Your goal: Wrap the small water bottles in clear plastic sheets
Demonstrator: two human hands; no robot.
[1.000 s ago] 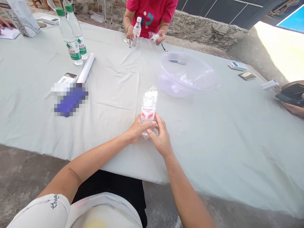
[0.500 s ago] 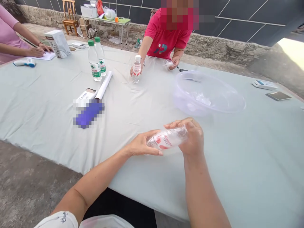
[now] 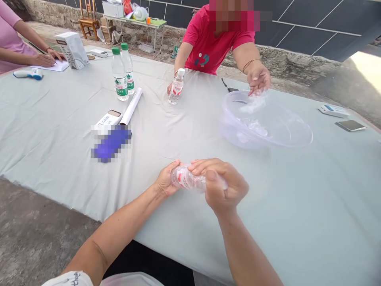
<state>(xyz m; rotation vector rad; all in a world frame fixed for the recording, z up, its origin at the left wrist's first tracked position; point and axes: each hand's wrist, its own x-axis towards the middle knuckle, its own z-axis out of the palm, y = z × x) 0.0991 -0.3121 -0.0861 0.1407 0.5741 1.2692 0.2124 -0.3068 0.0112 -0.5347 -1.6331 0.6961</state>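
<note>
We hold the bottle [image 3: 182, 177] nearly level over the near side of the table [image 3: 166, 226]: our left hand [image 3: 169, 179] cradles its base, our right hand [image 3: 224, 186] closes around the other end (whether on bottle or film, we cannot tell). The film [image 3: 199, 183] seems not yet off, so ours looks unfinished. Opposite, a co-worker's bottle [image 3: 176, 89] looks bare; the co-worker's hand [image 3: 259, 80] dangles loose wrap [image 3: 253, 104] over the basin [image 3: 233, 135], where scraps [image 3: 256, 128] already lie.

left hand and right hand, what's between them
A clear bottle with a red-and-white label, held on its side; the head view shows one end at the left hand, the other partly hidden by the right hand.
</note>
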